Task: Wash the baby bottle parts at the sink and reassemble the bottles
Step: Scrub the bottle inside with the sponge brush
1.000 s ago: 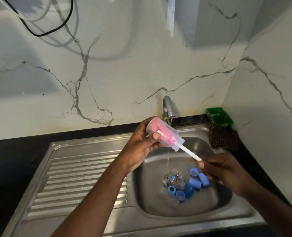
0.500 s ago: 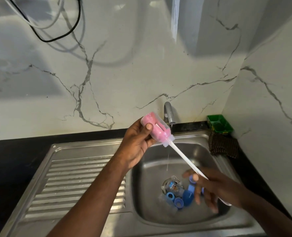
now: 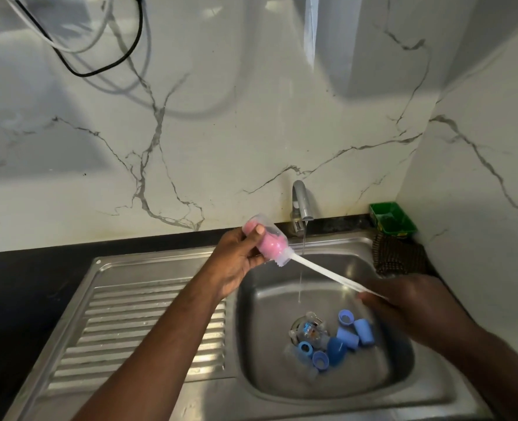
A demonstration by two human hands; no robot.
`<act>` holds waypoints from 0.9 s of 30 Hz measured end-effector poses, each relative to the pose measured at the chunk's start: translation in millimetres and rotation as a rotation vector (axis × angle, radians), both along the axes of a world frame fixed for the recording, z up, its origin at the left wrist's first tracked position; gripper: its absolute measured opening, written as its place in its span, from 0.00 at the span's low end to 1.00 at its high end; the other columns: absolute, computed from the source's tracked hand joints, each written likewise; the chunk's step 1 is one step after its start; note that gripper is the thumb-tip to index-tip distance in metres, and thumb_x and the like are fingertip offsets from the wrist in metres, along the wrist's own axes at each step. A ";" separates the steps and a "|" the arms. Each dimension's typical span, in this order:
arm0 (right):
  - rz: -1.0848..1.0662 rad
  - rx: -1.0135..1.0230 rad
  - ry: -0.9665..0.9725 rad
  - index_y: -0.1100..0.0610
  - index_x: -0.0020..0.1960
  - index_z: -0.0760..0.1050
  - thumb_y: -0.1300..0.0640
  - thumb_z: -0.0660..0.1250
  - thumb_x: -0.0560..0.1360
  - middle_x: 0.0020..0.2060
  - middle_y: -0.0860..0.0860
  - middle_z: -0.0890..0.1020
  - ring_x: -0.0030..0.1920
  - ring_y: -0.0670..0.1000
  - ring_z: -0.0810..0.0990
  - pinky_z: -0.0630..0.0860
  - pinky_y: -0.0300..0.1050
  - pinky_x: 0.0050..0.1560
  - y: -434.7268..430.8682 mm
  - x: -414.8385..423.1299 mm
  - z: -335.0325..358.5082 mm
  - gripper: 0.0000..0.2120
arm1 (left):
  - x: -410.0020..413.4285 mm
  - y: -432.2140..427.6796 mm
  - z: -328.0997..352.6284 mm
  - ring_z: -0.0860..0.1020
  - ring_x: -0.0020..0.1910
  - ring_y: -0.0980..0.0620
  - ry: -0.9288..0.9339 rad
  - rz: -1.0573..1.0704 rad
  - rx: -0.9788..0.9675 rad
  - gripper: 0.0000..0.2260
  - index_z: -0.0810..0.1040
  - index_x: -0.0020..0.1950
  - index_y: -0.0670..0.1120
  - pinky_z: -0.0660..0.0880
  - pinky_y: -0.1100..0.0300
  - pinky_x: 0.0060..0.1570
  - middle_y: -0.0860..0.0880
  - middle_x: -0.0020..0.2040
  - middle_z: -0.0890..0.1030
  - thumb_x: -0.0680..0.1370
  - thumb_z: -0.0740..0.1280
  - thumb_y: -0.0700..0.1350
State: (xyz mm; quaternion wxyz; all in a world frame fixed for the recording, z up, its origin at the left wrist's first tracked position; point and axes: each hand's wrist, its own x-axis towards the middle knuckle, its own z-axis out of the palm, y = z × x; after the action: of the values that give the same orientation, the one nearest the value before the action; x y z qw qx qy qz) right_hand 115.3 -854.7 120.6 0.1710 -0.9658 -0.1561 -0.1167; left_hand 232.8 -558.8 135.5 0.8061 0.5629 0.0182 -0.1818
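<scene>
pink brush (image 3: 268,249) drawn further out; left hand (image 3: 236,262) grips bottle (image 3: 282,260), right hand (image 3: 409,308) grips handle (image 3: 327,275).

The black worktop (image 3: 24,284) carries a steel sink (image 3: 136,314), a green tub (image 3: 392,229) and a brown cloth (image 3: 397,256); blue parts (image 3: 347,340) lie in the basin.

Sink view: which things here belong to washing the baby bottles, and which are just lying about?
Part of the job: bottle in the left hand; brush, its pink head inside the bottle, held by the right hand; blue parts and clear piece in the sink; running tap.
Lying about: green tray, brown cloth, wall cables.
</scene>
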 end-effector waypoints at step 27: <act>-0.067 0.549 0.359 0.45 0.45 0.73 0.57 0.66 0.78 0.32 0.53 0.81 0.28 0.52 0.79 0.72 0.43 0.29 47.5 0.5 -12.0 0.08 | 8.2 17.5 12.8 0.82 0.59 0.41 -0.029 0.049 -0.237 0.30 0.77 0.61 0.35 0.81 0.51 0.53 0.37 0.57 0.82 0.65 0.80 0.48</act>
State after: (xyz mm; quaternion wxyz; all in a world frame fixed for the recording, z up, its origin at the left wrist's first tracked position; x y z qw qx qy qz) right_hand 115.8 -807.2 108.6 0.4458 -0.8934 -0.0543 0.0121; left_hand 241.0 -541.3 148.4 0.8714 0.4655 -0.0011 -0.1548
